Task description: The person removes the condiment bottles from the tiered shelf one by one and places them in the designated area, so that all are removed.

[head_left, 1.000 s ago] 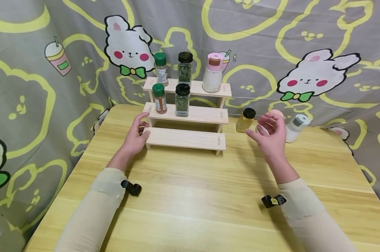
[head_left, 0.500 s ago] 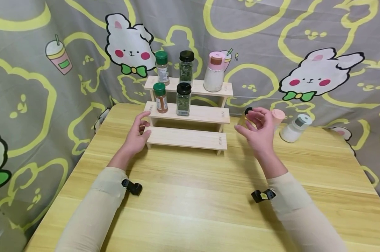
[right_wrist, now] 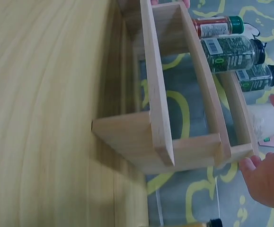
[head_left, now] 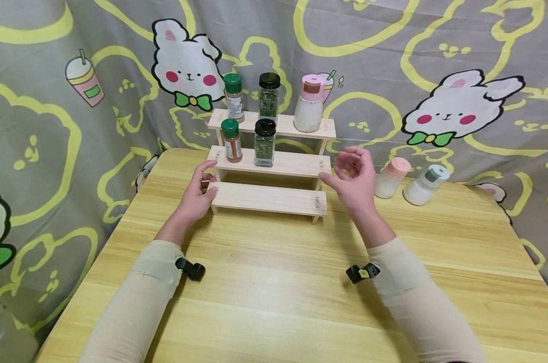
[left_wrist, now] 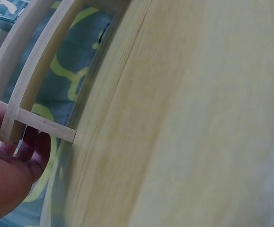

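Gripping the rack seems the step: left hand pinches its nine-o'clock end, right hand, loosely spread at three o'clock, should close.

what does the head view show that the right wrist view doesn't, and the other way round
Only the head view shows the pink-capped shaker and grey-capped shaker on the table, to the right of the wooden rack.
Only the right wrist view shows a jar's black lid, at its bottom edge.
Both show the rack, the middle shelf's black-capped herb jar and the right hand.
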`<state>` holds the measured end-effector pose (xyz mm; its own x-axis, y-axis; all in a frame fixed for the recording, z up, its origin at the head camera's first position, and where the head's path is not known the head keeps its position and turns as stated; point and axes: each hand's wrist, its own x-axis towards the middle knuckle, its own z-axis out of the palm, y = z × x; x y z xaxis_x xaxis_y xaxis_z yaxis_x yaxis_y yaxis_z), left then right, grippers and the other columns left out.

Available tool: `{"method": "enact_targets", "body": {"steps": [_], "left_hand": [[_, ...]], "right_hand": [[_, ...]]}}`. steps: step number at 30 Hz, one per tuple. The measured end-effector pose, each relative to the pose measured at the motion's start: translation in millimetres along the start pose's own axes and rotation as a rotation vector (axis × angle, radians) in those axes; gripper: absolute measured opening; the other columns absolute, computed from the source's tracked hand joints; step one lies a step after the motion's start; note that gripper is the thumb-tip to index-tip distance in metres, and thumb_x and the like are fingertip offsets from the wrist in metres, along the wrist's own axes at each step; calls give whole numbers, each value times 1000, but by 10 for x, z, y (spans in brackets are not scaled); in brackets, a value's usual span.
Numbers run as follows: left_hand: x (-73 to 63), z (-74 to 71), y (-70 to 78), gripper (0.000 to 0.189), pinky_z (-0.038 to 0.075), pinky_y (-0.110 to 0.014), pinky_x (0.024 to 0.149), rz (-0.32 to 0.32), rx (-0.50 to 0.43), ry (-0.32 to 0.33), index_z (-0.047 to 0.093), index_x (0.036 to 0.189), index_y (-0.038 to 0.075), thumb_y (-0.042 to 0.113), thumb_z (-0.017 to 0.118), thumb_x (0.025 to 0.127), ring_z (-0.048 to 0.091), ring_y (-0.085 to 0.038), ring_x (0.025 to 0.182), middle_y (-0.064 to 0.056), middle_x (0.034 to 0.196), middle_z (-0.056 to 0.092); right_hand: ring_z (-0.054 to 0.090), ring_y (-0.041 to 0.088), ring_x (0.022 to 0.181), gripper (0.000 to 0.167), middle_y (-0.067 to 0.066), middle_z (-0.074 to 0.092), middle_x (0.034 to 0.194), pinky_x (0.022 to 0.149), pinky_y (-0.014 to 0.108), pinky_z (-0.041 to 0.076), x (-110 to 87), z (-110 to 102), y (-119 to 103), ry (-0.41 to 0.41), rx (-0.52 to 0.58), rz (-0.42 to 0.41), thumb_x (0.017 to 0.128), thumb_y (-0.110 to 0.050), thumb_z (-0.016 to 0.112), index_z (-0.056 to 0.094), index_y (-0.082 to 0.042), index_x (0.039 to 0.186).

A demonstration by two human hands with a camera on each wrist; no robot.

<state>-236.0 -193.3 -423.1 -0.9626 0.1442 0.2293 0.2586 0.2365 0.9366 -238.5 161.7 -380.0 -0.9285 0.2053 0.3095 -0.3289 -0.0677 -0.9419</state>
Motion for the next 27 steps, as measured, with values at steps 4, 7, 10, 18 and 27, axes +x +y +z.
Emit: {"method": "enact_targets", "body": {"steps": [4,7,10,18,27], "left_hand": [[-5,-4,19,59,35,-39,82,-10,5,0,34,148,1,-19,45,94,43,-41,97,-37,115,41],[9,-9,-3,59,35,-39,82,-13,12,-1,33,148,1,-19,45,94,43,-41,98,-37,115,41],[43,-15,-96,60,35,-39,83,-15,10,0,32,149,3,-19,45,94,43,-40,98,-35,115,41],[117,-38,-372,65,36,-35,80,0,14,18,35,151,16,-16,47,95,44,-31,98,-25,114,44],[99,-35,-386,67,36,-37,80,9,14,17,37,150,20,-16,49,95,45,-32,96,-22,113,45]], "right_hand": [[53,35,113,67,12,56,116,99,43,46,22,106,-5,-19,6,-1,66,17,83,54,-7,122],[52,40,116,68,16,55,118,99,44,46,33,186,-2,-35,13,10,65,18,83,53,-6,122],[52,40,117,69,20,53,121,99,43,46,42,268,1,-48,11,27,65,18,83,52,-6,122],[52,40,117,70,16,52,120,98,43,46,74,474,30,-107,-22,27,67,15,82,49,0,127],[52,40,117,67,17,52,121,100,43,45,110,698,79,-153,-17,32,69,13,82,51,-3,126]]}}
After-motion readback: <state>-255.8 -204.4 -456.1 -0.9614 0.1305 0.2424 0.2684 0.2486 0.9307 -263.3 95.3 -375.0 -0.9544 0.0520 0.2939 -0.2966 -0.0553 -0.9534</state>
